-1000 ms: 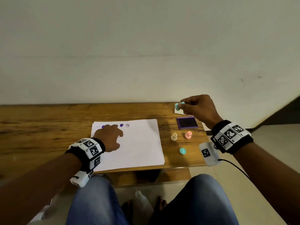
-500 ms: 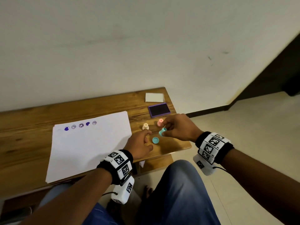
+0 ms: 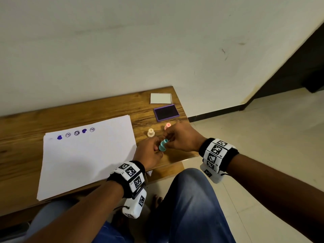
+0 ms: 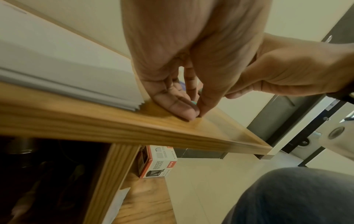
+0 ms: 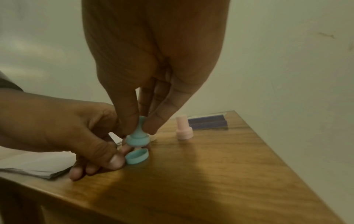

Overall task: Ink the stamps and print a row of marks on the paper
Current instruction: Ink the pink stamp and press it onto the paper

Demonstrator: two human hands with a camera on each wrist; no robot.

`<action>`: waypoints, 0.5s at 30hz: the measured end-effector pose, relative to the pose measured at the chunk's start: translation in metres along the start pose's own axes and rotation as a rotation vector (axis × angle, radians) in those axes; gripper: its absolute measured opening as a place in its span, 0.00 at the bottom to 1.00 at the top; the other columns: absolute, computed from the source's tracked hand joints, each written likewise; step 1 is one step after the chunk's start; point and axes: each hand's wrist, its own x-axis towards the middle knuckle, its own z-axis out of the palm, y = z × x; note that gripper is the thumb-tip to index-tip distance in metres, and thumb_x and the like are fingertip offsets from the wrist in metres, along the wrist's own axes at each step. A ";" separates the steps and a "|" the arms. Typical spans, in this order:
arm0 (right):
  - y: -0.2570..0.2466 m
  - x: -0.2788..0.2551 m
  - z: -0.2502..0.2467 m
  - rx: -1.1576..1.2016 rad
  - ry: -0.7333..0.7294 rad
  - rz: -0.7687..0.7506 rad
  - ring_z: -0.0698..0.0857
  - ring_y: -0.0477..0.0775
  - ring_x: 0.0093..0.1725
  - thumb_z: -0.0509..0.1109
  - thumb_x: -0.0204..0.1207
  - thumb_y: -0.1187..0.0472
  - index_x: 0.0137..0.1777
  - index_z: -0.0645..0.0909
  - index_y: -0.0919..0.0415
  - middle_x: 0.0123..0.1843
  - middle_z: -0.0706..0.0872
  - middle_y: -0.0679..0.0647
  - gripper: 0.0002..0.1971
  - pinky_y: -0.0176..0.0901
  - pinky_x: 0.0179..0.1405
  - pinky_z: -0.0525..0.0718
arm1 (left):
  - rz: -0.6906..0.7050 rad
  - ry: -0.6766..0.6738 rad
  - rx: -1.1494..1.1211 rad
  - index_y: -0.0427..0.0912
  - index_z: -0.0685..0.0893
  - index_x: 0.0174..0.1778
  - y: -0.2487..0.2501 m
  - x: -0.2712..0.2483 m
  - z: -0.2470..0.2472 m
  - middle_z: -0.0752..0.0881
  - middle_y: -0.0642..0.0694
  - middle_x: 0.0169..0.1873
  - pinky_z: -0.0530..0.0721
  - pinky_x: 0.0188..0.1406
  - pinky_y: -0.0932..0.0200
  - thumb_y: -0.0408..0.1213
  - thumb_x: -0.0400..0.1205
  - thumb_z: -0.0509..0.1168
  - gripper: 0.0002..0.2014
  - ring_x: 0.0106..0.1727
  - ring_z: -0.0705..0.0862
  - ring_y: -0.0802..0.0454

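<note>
My right hand (image 5: 140, 125) pinches the handle of the teal stamp (image 5: 137, 134) and holds it upright, just above its teal cap (image 5: 137, 156). My left hand (image 5: 122, 157) pinches that cap between thumb and fingers on the wooden table (image 3: 105, 109). In the head view both hands meet at the teal stamp (image 3: 163, 146), right of the white paper (image 3: 84, 155). A row of several purple marks (image 3: 76, 132) runs along the paper's far edge. The purple ink pad (image 3: 166, 112) lies open behind. The stamp's face is hidden.
A cream stamp (image 3: 150, 132) and a pink stamp (image 3: 167, 126) stand between my hands and the ink pad. A white lid (image 3: 161, 98) lies at the far corner. The table's right and front edges are close. A cardboard box (image 4: 157, 160) sits under the table.
My right hand brought the teal stamp from the far corner down to the cap near the front edge. My left hand left the paper and took hold of the cap.
</note>
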 end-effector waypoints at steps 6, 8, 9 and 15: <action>-0.005 0.003 0.006 -0.080 -0.046 -0.041 0.88 0.49 0.44 0.78 0.74 0.56 0.55 0.91 0.56 0.48 0.93 0.50 0.11 0.39 0.42 0.86 | -0.003 0.013 -0.011 0.52 0.80 0.43 -0.001 0.001 0.001 0.80 0.53 0.32 0.82 0.40 0.53 0.37 0.74 0.73 0.08 0.38 0.82 0.50; -0.004 0.003 0.008 -0.093 -0.039 -0.062 0.88 0.47 0.44 0.78 0.74 0.56 0.56 0.91 0.55 0.47 0.93 0.50 0.11 0.31 0.38 0.79 | -0.007 0.012 -0.012 0.50 0.82 0.45 -0.002 0.002 0.001 0.83 0.51 0.34 0.84 0.43 0.51 0.38 0.74 0.74 0.08 0.40 0.83 0.50; -0.004 0.003 0.008 -0.107 -0.038 -0.079 0.86 0.46 0.42 0.77 0.75 0.55 0.56 0.91 0.54 0.47 0.92 0.49 0.11 0.30 0.37 0.77 | -0.012 0.012 -0.017 0.50 0.82 0.46 -0.002 0.002 0.001 0.84 0.51 0.36 0.85 0.45 0.50 0.38 0.74 0.74 0.08 0.41 0.83 0.50; -0.004 0.004 0.012 -0.154 -0.030 -0.111 0.85 0.51 0.39 0.75 0.76 0.54 0.52 0.92 0.53 0.42 0.89 0.51 0.08 0.51 0.38 0.86 | -0.013 0.010 -0.056 0.51 0.84 0.49 -0.002 0.002 -0.001 0.82 0.52 0.34 0.84 0.44 0.51 0.37 0.74 0.74 0.10 0.40 0.82 0.51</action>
